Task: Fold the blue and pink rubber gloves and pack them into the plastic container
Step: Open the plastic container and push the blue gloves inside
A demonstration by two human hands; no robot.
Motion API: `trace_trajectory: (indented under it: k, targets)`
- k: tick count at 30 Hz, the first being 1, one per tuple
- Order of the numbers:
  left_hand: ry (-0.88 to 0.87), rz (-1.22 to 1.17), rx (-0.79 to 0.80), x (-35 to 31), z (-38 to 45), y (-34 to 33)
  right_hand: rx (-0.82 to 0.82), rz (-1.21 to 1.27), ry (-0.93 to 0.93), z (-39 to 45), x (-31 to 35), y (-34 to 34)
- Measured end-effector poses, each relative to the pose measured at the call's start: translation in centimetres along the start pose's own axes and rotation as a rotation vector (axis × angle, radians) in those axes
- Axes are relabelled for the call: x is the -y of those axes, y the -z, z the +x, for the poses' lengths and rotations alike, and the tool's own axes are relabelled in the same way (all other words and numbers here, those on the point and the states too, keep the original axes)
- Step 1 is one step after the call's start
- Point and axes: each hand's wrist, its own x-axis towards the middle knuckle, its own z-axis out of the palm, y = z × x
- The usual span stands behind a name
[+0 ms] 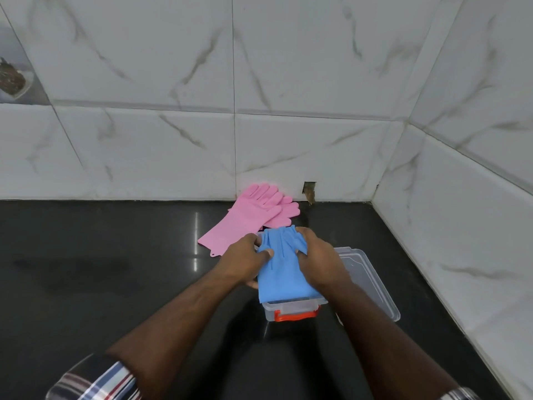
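Head view: blue gloves (284,272) pinched between both hands' grip, over container (294,308).

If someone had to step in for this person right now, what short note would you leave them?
Left hand and right hand both grip the folded blue gloves, held over the open plastic container on the black counter.
Clear lid lies just right of the container.
Pink gloves lie flat and unfolded behind it, near the wall.
Done: blue gloves folded.
Left: press them in, then fold and pack the pink gloves.
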Motion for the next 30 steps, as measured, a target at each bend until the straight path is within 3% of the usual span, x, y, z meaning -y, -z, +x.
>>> trace_trajectory:
  k: [10, 24, 30]
  targets:
    - [-0.064, 0.383, -0.046, -0.6, 2.2, -1.5, 0.175, -0.471, 0.112, 0.5, 0.5, -1.5]
    - [-0.171, 0.974, -0.075, -0.5, 2.4, -2.9, 0.137, -0.482, 0.078, 1.0, 0.4, -3.7]
    - [-0.079, 0.955, 0.128, -1.0, 2.6, -2.9, 0.173, -0.415, 0.019, 1.3, 0.1, -3.9]
